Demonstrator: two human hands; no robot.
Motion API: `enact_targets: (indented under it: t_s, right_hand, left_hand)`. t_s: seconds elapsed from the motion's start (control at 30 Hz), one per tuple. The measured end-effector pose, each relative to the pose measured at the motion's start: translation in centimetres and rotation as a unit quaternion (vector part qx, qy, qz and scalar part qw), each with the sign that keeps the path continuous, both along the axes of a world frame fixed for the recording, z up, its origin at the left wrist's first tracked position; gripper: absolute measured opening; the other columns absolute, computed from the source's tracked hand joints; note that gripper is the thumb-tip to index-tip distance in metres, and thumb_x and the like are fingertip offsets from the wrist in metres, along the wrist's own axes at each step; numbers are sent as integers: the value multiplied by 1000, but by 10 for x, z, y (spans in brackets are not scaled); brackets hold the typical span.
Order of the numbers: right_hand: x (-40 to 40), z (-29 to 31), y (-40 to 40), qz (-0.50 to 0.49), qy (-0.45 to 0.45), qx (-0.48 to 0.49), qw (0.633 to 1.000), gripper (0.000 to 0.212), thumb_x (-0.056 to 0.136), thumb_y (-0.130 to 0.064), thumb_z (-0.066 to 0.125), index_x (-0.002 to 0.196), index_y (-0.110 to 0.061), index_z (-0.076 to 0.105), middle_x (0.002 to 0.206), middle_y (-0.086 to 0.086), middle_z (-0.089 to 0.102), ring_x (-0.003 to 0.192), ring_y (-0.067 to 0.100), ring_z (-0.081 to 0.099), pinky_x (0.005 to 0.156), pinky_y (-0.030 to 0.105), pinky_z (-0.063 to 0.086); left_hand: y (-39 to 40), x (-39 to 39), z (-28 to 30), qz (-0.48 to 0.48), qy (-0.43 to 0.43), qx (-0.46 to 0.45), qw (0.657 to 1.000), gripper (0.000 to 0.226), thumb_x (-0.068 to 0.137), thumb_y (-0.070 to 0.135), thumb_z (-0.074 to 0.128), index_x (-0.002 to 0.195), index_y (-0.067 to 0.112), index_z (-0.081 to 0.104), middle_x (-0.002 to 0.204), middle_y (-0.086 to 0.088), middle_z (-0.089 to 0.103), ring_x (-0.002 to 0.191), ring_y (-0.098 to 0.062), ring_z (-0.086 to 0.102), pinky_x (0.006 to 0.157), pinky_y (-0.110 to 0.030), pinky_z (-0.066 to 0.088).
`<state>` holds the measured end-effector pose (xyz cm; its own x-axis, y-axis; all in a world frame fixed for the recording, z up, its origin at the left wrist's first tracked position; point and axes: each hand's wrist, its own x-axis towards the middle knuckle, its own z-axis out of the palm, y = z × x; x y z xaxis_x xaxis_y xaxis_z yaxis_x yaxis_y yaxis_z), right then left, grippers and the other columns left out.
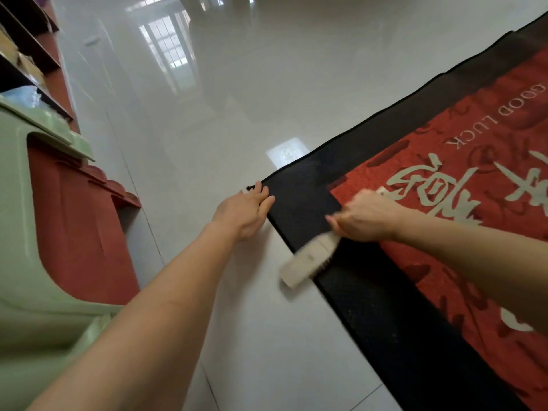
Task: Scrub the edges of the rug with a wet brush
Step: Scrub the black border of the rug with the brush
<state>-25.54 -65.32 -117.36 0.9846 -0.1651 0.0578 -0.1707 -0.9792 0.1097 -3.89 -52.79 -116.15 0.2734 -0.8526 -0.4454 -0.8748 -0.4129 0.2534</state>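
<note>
red rug (444,203) with black border, pale lettering; white brush (308,259).

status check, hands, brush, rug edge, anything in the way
Left hand fingers pinning the rug corner. Right hand grips the brush, blurred, over the black border edge. Nothing blocking; bare tile floor alongside.

Soft daylight fills the room, mirrored as a pale window reflection (169,51) on the glossy floor (225,120) at the far side, with a small bright glare patch (286,152) near the rug's corner. Shadows are faint. Motion blur smears the brush (308,259) and right hand (367,218); wide-angle distortion bends the edges.
</note>
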Motion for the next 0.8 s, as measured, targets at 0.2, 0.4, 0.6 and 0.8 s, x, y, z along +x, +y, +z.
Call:
enact_targets:
  t_s: [0.2,0.4,0.6,0.8]
  right_hand:
    - [23,12,-2,-23,97,10,995,55,102,-28,28,68,-9,66,65,13,67,59,32,66,51,30,38]
    - [27,12,1,-175,126,59,975,52,103,-29,31,78,-6,70,80,17,69,73,36,67,60,34,43]
    - [4,30,6,-114,98,3,989,53,101,-28,32,73,-5,70,75,17,69,68,36,68,59,33,45]
    - [-28,22,51,-120,185,21,975,54,105,-32,24,93,-6,69,97,16,71,91,38,66,76,36,47]
  left_hand:
    - [-5,1,-1,-10,-19,20,1000,52,108,35,11,155,18,22,164,0,9,148,-24,22,121,-31,7]
    - [-4,-6,-12,17,-24,4,1000,53,107,35,13,155,14,22,164,-5,11,147,-26,25,121,-34,6]
    - [-9,-12,-14,14,-49,5,999,54,108,35,16,153,6,25,162,-14,14,145,-30,28,120,-40,8]
    - [-13,-15,-16,1,-69,20,997,56,107,35,17,153,3,20,162,-17,11,145,-32,27,120,-45,9]
